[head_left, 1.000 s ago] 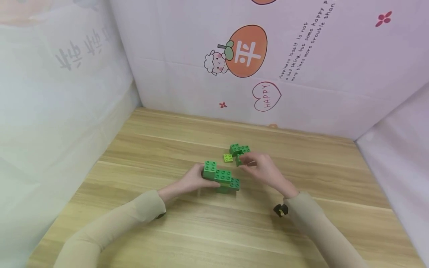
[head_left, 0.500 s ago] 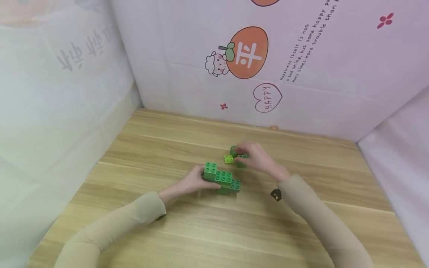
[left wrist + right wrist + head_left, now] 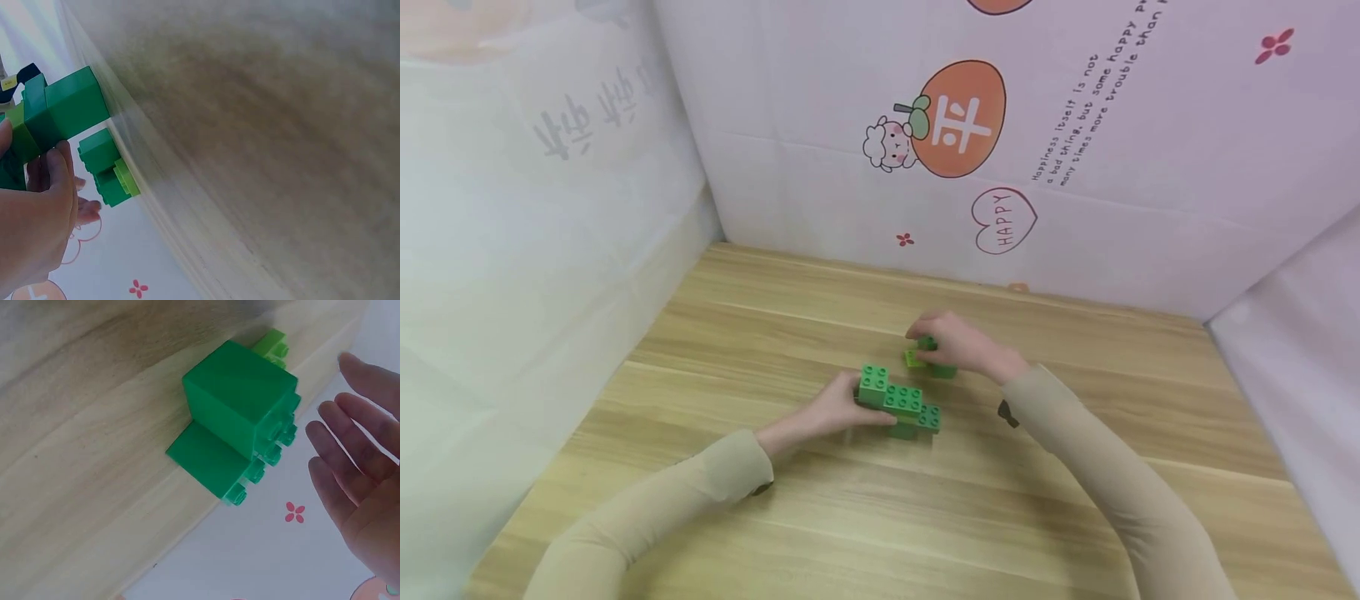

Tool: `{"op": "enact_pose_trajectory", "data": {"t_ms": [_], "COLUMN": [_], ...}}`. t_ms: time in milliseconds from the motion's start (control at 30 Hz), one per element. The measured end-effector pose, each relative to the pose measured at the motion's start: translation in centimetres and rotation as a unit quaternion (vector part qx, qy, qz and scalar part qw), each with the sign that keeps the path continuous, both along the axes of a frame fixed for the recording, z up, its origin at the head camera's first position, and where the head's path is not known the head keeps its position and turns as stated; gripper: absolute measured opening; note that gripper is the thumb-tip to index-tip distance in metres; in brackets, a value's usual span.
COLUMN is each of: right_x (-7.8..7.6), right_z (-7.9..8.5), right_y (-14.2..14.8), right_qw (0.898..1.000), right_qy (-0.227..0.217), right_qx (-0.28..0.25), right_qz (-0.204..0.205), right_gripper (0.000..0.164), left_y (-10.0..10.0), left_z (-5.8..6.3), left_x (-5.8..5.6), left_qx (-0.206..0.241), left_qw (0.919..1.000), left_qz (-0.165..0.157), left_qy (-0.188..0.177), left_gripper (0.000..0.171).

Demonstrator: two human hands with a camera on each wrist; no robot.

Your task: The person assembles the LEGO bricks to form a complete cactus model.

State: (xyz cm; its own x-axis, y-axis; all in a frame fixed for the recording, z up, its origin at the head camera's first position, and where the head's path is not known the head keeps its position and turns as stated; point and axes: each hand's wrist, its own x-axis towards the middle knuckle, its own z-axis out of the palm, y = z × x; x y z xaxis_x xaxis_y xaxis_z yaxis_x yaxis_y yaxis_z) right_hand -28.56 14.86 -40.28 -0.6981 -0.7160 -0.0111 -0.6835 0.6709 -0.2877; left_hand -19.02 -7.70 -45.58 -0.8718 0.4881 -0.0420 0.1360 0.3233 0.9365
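Through the head camera I have the left hand gripping a stack of joined bricks, its thumb along the side facing the near edge of the worktop. The stack is mostly green with a lime layer in it, and it sits about midway between the worktop's left and right edges; I cannot tell whether its underside touches the wood.

The right hand is beyond the stack, toward the far edge, reaching over some loose bricks. On the right wrist camera I see its fingers loosely spread, thumb well apart, with nothing held. Just beside them lie a taller green brick and a lower green brick, close together, though whether they are joined I cannot tell. A small lime brick lies just past the taller one.

Behind the far edge I get a white cloth printed with an orange fruit and a heart
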Motion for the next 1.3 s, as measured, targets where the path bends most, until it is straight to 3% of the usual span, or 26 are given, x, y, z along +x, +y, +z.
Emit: {"op": "enact_pose_trajectory", "data": {"t_ms": [267,600,833,1033,1300], "right_x": [-0.6,-0.6,-0.8,-0.9,-0.9], "right_z": [-0.8,-1.3,-1.7,-1.9,-2.2], "right_y": [-0.7,-1.6,-1.9,-2.1,-2.0], "right_qw": [0.997,0.985,0.977,0.978,0.983], "right_qy": [0.035,0.096,0.114,0.100,0.098], "right_qx": [0.064,0.133,0.171,0.178,0.146], "right_qz": [0.025,0.054,0.050,0.039,0.054], "right_gripper": [0.035,0.033,0.033,0.033,0.028], "left_y": [-0.1,-0.1,-0.1,0.0,0.0], "left_z": [0.0,0.1,0.1,0.0,0.1], "left_x": [0.0,0.0,0.0,-0.1,0.0], "left_qx": [-0.003,0.001,0.004,0.002,0.002], "left_qw": [1.0000,0.9999,1.0000,1.0000,1.0000], "left_qz": [0.003,0.002,-0.002,-0.004,-0.004], "left_qy": [-0.007,-0.011,-0.004,-0.001,-0.003], "left_gripper": [0.040,0.040,0.041,0.040,0.041]}}
